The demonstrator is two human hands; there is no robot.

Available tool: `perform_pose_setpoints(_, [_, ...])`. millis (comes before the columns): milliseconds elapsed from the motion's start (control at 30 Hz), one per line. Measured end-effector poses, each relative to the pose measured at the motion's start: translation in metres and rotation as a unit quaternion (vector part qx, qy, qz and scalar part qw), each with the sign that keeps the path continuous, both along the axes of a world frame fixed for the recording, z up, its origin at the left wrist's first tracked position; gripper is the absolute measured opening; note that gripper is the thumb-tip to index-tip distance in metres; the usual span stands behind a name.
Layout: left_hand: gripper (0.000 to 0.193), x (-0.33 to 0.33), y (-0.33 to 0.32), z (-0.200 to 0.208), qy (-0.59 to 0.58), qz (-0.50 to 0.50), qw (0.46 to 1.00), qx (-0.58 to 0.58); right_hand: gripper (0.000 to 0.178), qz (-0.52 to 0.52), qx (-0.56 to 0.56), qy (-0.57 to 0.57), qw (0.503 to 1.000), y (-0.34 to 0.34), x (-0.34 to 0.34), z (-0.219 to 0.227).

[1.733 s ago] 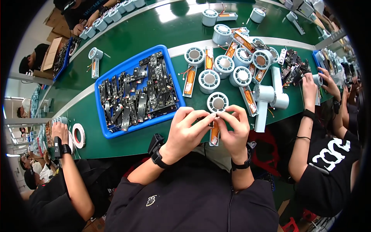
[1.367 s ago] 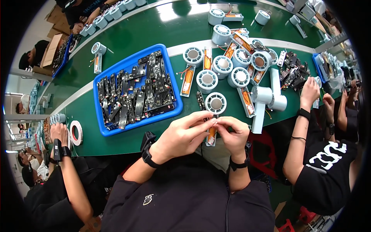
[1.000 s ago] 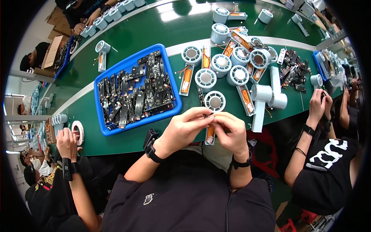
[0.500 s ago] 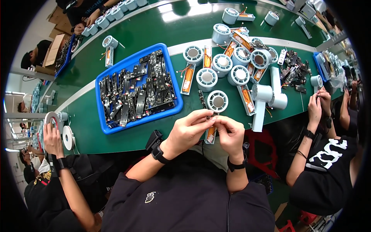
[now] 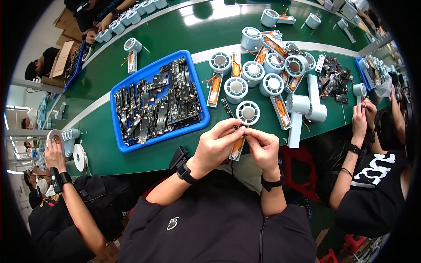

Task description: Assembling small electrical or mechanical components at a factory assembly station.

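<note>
In front of me, my left hand [image 5: 215, 144] is closed in a pinch, thumb against fingers. A narrow black circuit board [image 5: 227, 108] sticks out from behind its fingertips toward the upper left. My right hand [image 5: 264, 147] pinches close beside the left fingertips; whatever lies between its fingers is too small and covered to name. Directly beyond and beneath both hands is a light blue handheld fan [image 5: 247, 113] with a round grille. Its open handle [image 5: 237, 149], with an orange part inside, shows below my fingers. My hands hide the stretch between head and handle.
To the left stands a blue tray [image 5: 119, 131] heaped with circuit boards. Several fans [image 5: 271, 84] crowd the right side, near a pile of loose boards [image 5: 335, 76]. A white reel [image 5: 79, 158] stands far left. Co-workers sit on both sides; one's hand [image 5: 54, 154] holds a ring-shaped roll.
The circuit board by my left fingers has tilted further left. The fan's handle has swung slightly left below my hands. Both hands keep their pinch at nearly the same spot.
</note>
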State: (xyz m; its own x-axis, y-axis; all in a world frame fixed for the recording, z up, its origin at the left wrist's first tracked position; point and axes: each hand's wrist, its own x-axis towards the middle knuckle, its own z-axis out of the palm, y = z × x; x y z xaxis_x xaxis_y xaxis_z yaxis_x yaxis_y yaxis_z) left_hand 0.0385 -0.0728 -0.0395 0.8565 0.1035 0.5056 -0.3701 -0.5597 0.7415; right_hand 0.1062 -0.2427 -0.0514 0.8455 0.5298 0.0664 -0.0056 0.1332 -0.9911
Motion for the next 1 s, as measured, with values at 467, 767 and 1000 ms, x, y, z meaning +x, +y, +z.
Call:
perform_pose_setpoints(467, [0.033,-0.002,0.010,0.016,0.063,-0.052,0.996,0.021,0.014,0.040,0.000,-0.092,0.995,0.001,0.013,0.000])
perform_pose_setpoints(767, [0.034,-0.002,-0.001,0.005,-0.001,-0.001,1.000,0.027,0.014,0.083,-0.089,0.003,0.993,-0.011,0.022,0.012])
perform_pose_setpoints(1000, [0.035,-0.006,-0.012,-0.002,0.008,0.024,1.000,-0.008,0.007,0.085,-0.067,-0.103,0.989,-0.005,0.028,0.015])
